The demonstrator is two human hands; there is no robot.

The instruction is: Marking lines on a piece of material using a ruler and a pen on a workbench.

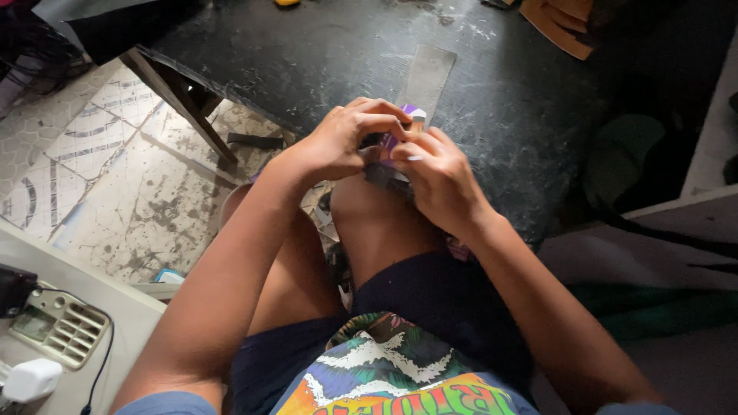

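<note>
The biggest thing in view is the table [307, 54], a dark slab whose black top is scuffed and streaked with pale scratches; it rests on an angled wooden leg [181, 100] at the left. Left of it lies the floor [115, 184], pale tile printed with a hexagon pattern and curved blue-grey bands, much blotched with dark stains. The person sits with bare knees raised towards the table edge, wearing dark navy shorts [430, 300] and a shirt [384, 369] printed in bright green, white and orange.

On the table top, just beyond the hands, lies a flat grey rectangular strip [427, 77], matte and rough-looking (it could be abrasive paper, though the view does not settle that). At the upper right corner sit tan, cardboard-like pieces [557, 23].

Both hands meet over the right knee. The left hand [346, 138] is curled, fingers bent over the top of a small thin purple-and-white piece [400, 134], pinching it from the left. The right hand [438, 177] is likewise closed on the same piece from the right, fingers folded and thumb pressed in. The piece sits between the two sets of fingertips, held above the knee and in front of the table's near edge; most of it is hidden by the fingers, so its full shape cannot be told.

At the lower left, a beige ledge carries a white plug adapter [31, 378] with a black cable.
</note>
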